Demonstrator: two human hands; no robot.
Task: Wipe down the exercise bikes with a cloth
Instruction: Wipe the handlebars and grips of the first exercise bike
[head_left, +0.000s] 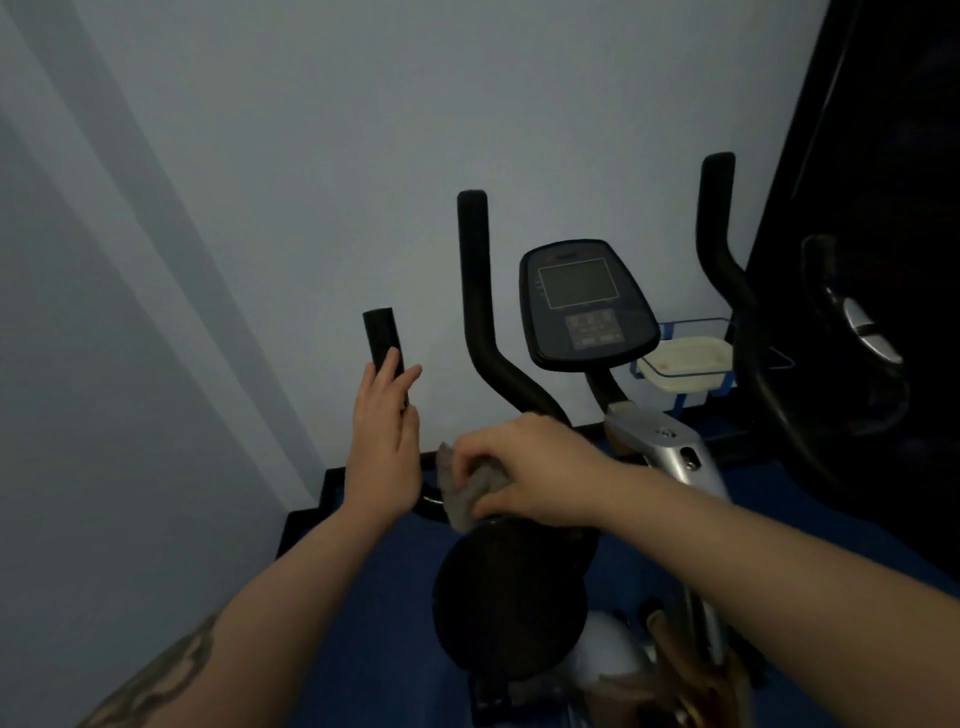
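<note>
Black seat (511, 597) below cloth-gripping right hand (524, 467)

No legible txt; console (587, 304) screen & btn labels too blurry.
</note>
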